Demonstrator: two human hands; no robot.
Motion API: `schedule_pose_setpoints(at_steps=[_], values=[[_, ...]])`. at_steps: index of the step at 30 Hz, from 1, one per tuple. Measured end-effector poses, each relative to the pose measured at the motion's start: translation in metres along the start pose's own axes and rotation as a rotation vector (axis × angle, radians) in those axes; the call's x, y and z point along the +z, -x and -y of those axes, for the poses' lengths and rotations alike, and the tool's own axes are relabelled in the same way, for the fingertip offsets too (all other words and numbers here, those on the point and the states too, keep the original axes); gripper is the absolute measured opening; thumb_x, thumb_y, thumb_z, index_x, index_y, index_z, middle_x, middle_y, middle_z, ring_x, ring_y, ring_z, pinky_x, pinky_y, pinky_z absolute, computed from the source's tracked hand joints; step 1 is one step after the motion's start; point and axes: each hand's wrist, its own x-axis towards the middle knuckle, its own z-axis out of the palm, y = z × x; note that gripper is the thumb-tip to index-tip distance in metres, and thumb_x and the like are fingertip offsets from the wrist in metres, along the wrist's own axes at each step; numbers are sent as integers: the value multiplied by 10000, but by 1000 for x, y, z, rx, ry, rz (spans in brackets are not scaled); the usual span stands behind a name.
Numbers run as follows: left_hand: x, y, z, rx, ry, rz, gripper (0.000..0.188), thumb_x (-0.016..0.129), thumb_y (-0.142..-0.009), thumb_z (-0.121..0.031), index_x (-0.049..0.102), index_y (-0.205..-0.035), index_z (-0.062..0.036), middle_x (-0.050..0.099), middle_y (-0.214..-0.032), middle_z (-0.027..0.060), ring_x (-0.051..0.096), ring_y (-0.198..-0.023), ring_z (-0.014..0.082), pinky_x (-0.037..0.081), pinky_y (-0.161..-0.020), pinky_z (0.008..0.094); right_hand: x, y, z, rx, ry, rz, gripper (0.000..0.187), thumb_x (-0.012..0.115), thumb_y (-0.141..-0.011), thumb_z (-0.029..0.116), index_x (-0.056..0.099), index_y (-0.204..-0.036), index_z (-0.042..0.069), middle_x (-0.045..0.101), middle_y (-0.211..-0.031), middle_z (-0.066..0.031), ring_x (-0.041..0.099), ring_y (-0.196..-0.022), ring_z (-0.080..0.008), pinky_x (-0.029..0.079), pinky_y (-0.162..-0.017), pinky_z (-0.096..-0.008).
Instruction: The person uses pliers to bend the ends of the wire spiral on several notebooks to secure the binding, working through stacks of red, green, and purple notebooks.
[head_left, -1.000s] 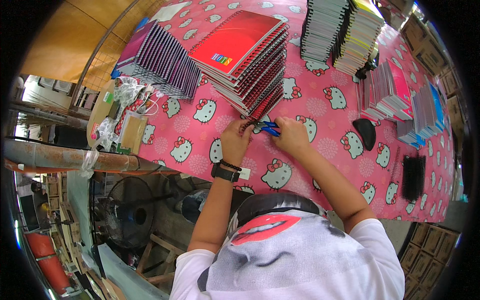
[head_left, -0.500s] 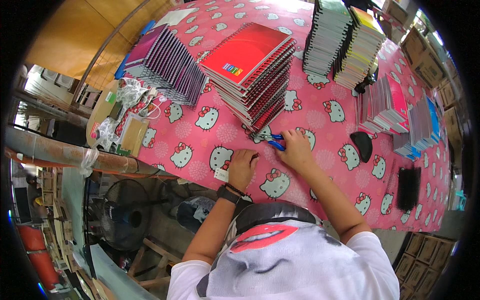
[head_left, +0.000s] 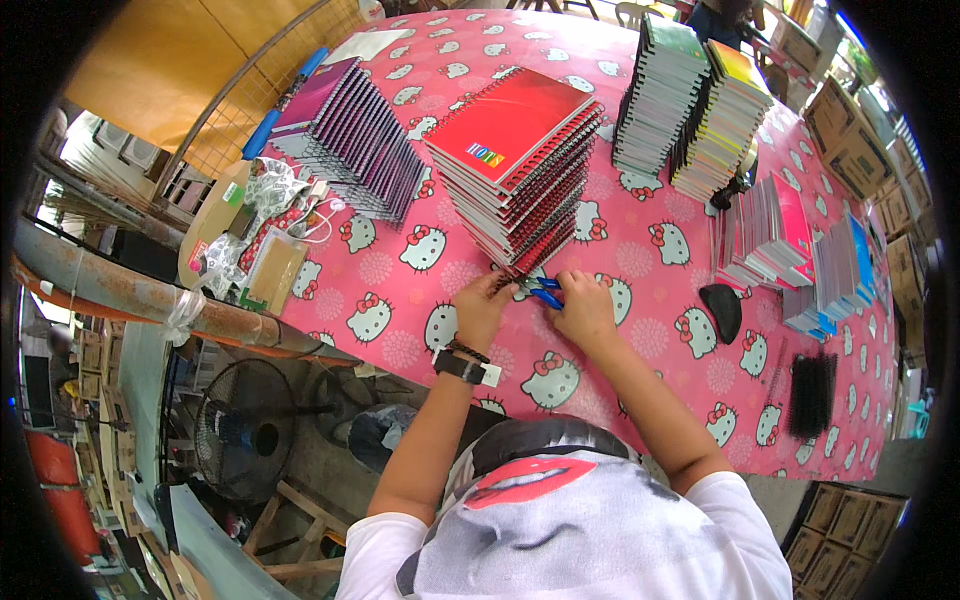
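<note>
Purple notebooks (head_left: 355, 145) are stacked at ten o'clock; pliers (head_left: 546, 297) are gripped by the right hand (head_left: 586, 312); red notebooks (head_left: 515, 165) are reached again by the left hand (head_left: 482, 307), pinch unclear.

Small multicoloured block lettering (head_left: 485, 155) marks the top red spiral notebook (head_left: 520, 110); the printed cardboard boxes (head_left: 845, 530) are too small to read.

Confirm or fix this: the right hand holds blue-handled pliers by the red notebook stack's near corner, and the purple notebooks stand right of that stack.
One error: the head view shows the purple notebooks standing left of the red notebook stack, not right. The right hand does hold blue-handled pliers by that stack's near corner.
</note>
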Motion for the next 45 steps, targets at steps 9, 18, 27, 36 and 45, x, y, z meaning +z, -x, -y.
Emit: schedule_pose_setpoints(at_steps=[9,18,27,36,45], values=[[1,2,-3,158,-325,-59,216,682,-759,-122,668,-931,8,645,-787,175,628,-699,299,484,-632,359,-9,2,-2,100,-115,94,297,703,-658,214,576,-877,58,594,-833,-113,596,-787,-300,480,-694,-418],[-3,0,18,241,-325,-69,274,688,-780,-165,665,-966,35,665,-749,141,597,-614,152,473,-572,291,1,-1,-2,-35,64,-33,344,712,-654,254,579,-917,76,582,-893,-82,560,-905,-247,409,-778,-429],[-1,-2,15,268,-350,-50,196,662,-774,-160,663,-885,2,639,-778,182,615,-711,325,478,-641,381,5,-4,-2,-88,82,-72,288,695,-669,239,590,-875,68,591,-846,-87,583,-844,-262,439,-727,-423],[-3,-2,4,249,-466,-4,208,651,-792,-168,661,-926,-9,643,-759,171,618,-669,295,473,-617,361,-4,-7,-1,7,-94,53,269,687,-677,265,598,-777,31,615,-770,-155,621,-710,-344,494,-660,-432],[-6,-3,22,216,-298,-25,218,649,-814,-167,657,-939,12,625,-671,104,582,-552,168,453,-501,295,-12,-7,-12,60,-119,144,369,701,-659,286,583,-925,60,604,-852,-140,602,-803,-337,477,-704,-435]])
